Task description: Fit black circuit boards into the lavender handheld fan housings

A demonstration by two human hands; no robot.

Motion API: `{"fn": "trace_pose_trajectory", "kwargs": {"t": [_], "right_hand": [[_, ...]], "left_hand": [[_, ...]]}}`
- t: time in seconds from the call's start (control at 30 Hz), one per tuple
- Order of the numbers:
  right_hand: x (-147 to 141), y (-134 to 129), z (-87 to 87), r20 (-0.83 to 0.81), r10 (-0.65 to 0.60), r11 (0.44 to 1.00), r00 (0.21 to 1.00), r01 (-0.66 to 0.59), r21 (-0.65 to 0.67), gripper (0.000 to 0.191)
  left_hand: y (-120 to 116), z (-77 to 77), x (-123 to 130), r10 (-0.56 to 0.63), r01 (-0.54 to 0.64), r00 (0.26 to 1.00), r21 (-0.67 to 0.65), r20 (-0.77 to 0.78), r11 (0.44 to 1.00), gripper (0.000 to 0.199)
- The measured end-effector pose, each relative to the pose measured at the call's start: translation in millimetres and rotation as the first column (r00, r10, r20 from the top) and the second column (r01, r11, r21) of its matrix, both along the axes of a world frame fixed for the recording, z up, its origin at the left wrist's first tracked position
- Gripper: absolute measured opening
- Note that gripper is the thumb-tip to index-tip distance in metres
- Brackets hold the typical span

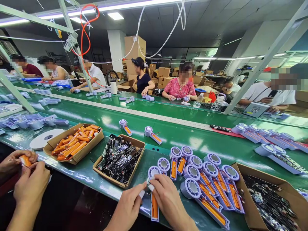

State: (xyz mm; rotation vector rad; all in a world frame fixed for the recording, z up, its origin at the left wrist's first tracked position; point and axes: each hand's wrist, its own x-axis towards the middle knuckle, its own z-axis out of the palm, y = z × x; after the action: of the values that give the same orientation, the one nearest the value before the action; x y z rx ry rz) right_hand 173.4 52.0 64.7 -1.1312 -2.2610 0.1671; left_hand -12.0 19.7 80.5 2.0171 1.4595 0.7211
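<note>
A lilac handheld fan [154, 173] lies in front of me, its round head pointing away and an orange battery [154, 205] in its open handle. My right hand [169, 199] is closed over the fan where head and handle meet. From the left, my left hand [128, 203] pinches at the same spot; what sits between its fingertips is too small to make out. White covers show on some of my fingertips. Several similar fans [192, 173] with batteries and thin wires lie to the right of my hands.
Nearby are a cardboard tray of black circuit boards [120, 162], a box of orange batteries [74, 142], a white reel [45, 138] and another board box [271, 202]. At far left, a co-worker's hands [29, 173] hold an orange battery. More fans rest on the green conveyor [183, 138]; people sit beyond.
</note>
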Motion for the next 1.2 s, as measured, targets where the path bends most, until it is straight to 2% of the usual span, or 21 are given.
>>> {"fn": "trace_pose_trajectory", "kwargs": {"t": [0.1, 0.2, 0.37, 0.53, 0.67, 0.77, 0.9, 0.97, 1.03, 1.13, 1.2], "right_hand": [[7.2, 4.0, 16.2, -0.061, 0.104, 0.978, 0.993, -0.113, -0.174, 0.036], [10.0, 5.7, 26.5, -0.112, 0.145, 0.953, 0.983, -0.169, -0.250, 0.024], [5.2, 4.8, 23.0, -0.152, 0.138, 0.960, 0.979, -0.170, -0.224, 0.021], [1.4, 0.7, 16.5, -0.172, 0.075, 0.963, 0.982, -0.117, -0.244, 0.023], [7.0, -11.5, 20.2, -0.190, 0.041, 0.965, 0.981, -0.088, -0.246, 0.040], [7.1, -23.2, 19.9, -0.098, 0.087, 0.970, 0.991, -0.107, -0.219, 0.049], [-3.7, -32.1, 4.8, 0.010, 0.069, 0.985, 0.998, -0.066, -0.158, 0.045], [-9.0, -32.9, -4.9, -0.066, 0.036, 0.984, 0.997, -0.046, -0.171, 0.041], [-11.9, -32.1, -11.7, -0.245, 0.003, 0.971, 0.970, -0.062, -0.231, 0.036], [-11.8, -29.7, -13.9, -0.525, -0.093, 0.931, 0.846, -0.113, -0.346, 0.025], [-10.2, -27.4, -11.2, -0.607, -0.157, 0.897, 0.779, -0.144, -0.417, 0.019]], "left_hand": [[2.2, 1.8, -3.4, 0.006, -0.003, 0.999, -0.061, 0.034, 0.998, 0.042], [4.2, 0.4, -3.5, 0.013, -0.007, 0.999, -0.097, 0.052, 0.995, 0.040], [6.1, -2.2, -3.3, -0.001, 0.008, 0.998, -0.118, 0.057, 0.993, 0.041], [0.1, -2.2, -7.1, 0.050, -0.035, 0.991, -0.123, 0.120, 0.992, 0.036], [-9.9, -5.3, -8.0, 0.119, -0.090, 0.979, -0.173, 0.167, 0.981, 0.039], [-16.3, -7.1, -7.1, 0.182, -0.153, 0.967, -0.166, 0.178, 0.974, 0.043], [-19.6, -6.1, -6.5, 0.208, -0.192, 0.968, -0.117, 0.139, 0.974, 0.046], [-19.5, -6.0, -6.2, 0.193, -0.181, 0.979, -0.140, 0.072, 0.973, 0.050], [-19.0, -6.3, -5.4, 0.149, -0.146, 0.989, -0.168, 0.006, 0.975, 0.055], [-17.9, -4.2, -3.3, 0.045, -0.058, 0.996, -0.166, -0.083, 0.984, 0.064], [-16.3, 0.7, -2.1, -0.020, -0.013, 0.983, -0.179, -0.185, 0.984, 0.066]]}}
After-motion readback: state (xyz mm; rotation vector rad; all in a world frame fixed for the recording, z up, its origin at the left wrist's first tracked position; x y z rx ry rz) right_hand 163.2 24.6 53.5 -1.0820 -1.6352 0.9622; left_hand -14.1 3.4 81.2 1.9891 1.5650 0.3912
